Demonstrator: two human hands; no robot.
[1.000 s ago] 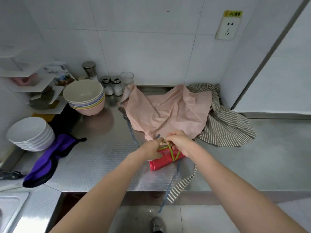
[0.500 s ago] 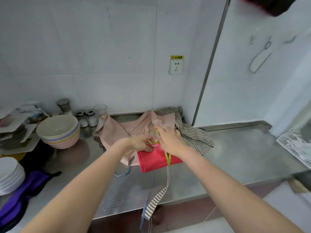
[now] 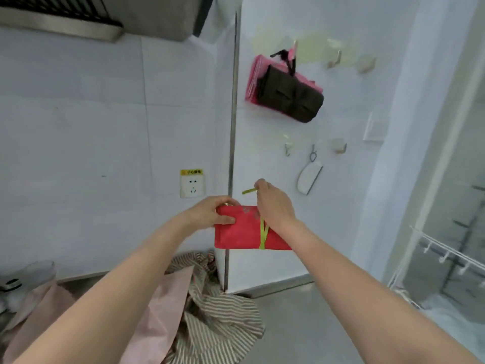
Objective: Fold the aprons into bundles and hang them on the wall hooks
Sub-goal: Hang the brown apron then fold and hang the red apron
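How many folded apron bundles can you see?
3: a red bundle held in both hands, and a brown bundle hanging on the wall over a pink bundle. More may hang out of view.

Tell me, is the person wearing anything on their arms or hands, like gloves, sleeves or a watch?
Nothing that shows. Both forearms are bare from the bottom edge of the picture up to the wrists, with no sleeve cuffs in view. The left hand and right hand have no gloves, and no watch, bracelet or ring can be seen. Anything worn above the elbows is out of frame.
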